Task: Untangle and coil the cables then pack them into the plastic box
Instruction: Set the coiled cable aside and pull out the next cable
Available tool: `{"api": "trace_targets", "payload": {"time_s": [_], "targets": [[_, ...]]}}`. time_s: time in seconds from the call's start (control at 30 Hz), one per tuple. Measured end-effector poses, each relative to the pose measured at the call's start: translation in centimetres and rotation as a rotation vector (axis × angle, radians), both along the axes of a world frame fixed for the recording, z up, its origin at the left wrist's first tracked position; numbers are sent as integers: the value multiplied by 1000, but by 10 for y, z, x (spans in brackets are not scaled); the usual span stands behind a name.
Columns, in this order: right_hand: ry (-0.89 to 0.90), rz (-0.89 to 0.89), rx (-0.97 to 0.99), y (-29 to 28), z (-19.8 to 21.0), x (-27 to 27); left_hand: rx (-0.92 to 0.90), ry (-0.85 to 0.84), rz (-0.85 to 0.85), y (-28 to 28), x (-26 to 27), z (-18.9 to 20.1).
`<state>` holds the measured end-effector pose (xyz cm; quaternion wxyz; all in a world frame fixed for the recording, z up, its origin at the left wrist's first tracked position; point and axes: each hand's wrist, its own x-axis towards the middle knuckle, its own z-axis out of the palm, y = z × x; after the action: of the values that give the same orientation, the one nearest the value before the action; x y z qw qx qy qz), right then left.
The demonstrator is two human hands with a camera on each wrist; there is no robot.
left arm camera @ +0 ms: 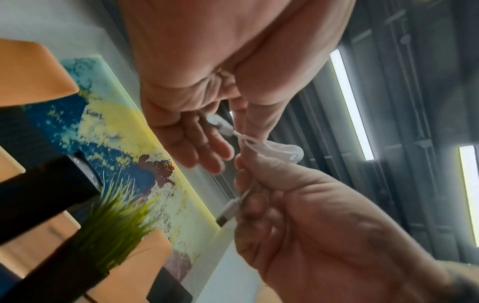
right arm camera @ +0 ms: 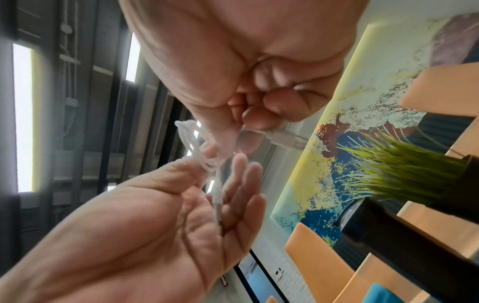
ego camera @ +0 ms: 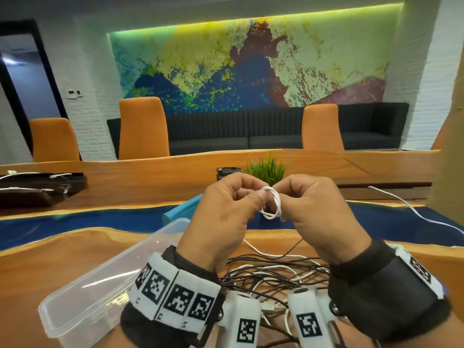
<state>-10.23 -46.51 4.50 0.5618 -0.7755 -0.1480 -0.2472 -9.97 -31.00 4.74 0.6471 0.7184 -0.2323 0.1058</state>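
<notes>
I hold a small white cable coil (ego camera: 272,204) up above the table, between both hands. My left hand (ego camera: 226,214) pinches its loops with thumb and forefinger; in the right wrist view the other left fingers (right arm camera: 246,196) lie straight and one connector (right arm camera: 217,207) hangs across the palm. My right hand (ego camera: 319,212) has its fingers curled round the cable, and the USB plug (right arm camera: 282,137) sticks out past them. Below my wrists, black and white cables (ego camera: 276,272) lie tangled on the wooden table (ego camera: 50,259). The clear plastic box (ego camera: 100,285) stands to their left, with nothing visible in it.
A blue lid (ego camera: 175,212) lies behind the box. A potted green plant (ego camera: 266,169) and a black device (ego camera: 226,172) stand beyond my hands. A loose white cable (ego camera: 414,209) trails on the right. Black trays (ego camera: 37,187) holding cables sit far left. Orange chairs (ego camera: 143,126) line the far side.
</notes>
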Motion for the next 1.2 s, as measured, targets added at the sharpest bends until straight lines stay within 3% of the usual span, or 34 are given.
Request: {"api": "trace_targets", "payload": {"time_s": [0.17,0.33,0.5,0.6,0.7,0.77,0.83,0.97,1.03,1.07,1.13,1.2], "targets": [[51,61,-27,-6,6,-5,-42,-81,92,1,5,-2],[99,64,-225,-13,8,-6,-70,-135,201,-1,11,-9],[-243,-107,-187,-8,12,-11,51,-272,342,3,12,-10],[-279,-152,-418,-2,5,-9,28,-243,274,3,9,-7],[-320,-264,-541,1,-4,-3,-161,-36,33,3,6,-2],[-347,-206,-454,1,-5,0,-239,37,-81,8,6,2],[-288,-12,-204,0,-4,2,-264,16,-101,13,7,6],[196,474,527,1,4,-4,-20,-147,0,13,4,6],[316,575,652,0,4,-7,130,-198,12,12,3,4],[317,534,594,-2,3,-6,211,-206,22,13,3,3],[177,290,288,-6,-2,1,313,-183,34,19,6,4],[-52,67,-39,-9,-3,5,228,-90,-26,23,8,4]]}}
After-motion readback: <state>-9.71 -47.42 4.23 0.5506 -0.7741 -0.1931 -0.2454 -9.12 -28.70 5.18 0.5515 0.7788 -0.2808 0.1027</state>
